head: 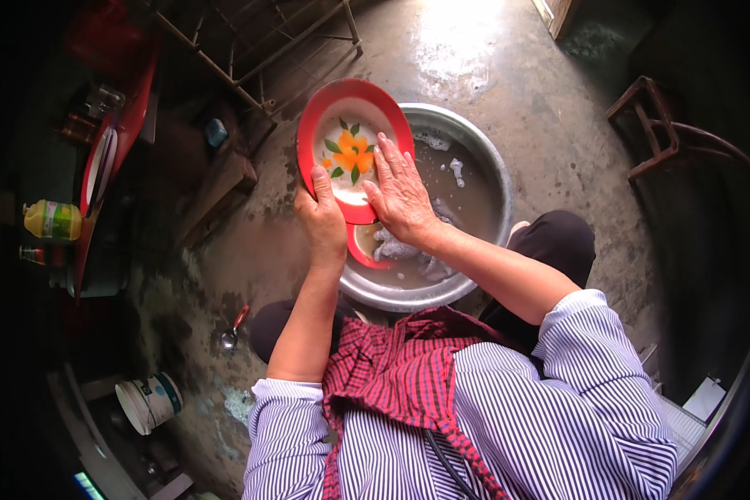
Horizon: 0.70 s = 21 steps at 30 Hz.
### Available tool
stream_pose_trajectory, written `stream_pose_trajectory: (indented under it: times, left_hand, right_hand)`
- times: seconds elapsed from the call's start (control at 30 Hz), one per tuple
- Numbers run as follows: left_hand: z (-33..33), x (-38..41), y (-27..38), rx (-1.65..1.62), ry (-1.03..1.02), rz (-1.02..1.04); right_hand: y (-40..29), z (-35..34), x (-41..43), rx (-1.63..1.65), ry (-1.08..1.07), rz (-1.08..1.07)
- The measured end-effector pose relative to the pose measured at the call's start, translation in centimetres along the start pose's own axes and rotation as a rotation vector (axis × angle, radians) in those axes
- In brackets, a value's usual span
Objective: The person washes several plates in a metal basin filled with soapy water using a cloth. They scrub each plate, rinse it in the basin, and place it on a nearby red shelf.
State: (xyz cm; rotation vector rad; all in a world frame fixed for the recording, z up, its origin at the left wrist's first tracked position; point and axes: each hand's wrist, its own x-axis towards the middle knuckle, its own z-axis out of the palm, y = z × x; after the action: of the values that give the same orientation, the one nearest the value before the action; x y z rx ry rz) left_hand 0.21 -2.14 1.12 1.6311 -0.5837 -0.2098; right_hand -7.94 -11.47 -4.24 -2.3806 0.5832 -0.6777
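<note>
My left hand [323, 215] grips the lower left rim of a red-edged enamel plate [328, 100], thumb on its inner face. Orange flowers and green leaves are painted on the pale, wet centre. Flat against the right side of that face lies my right hand [403, 190], fingers pointing up and a little apart. Both are held above a wide metal basin [505, 187] of murky water [475, 206] with patches of suds. A second red-rimmed dish [361, 253] sits partly under the water, beside a sudsy greyish cloth [394, 245]; the plate above hides part of it.
On the concrete floor at left lies a spoon [229, 338] with a red handle. Below it a white bucket [148, 403] is tipped over. A red table [134, 125] holds a yellow bottle [53, 220]. A wooden stool or chair [653, 134] stands right; a bamboo frame [250, 75] is behind.
</note>
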Motion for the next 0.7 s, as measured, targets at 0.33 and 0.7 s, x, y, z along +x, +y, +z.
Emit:
stream_pose_trajectory:
  times: [0.33,0.7]
  left_hand:
    - [-1.2,1.4,-0.8,-0.151,0.115,-0.106]
    - [-0.8,0.7,-1.3,-0.251,-0.173,-0.22]
  right_hand:
    - [-4.2,-1.4,-1.3,0.27,-0.277,-0.281]
    - [-3.6,-1.7,0.3,0.102,-0.12,-0.273]
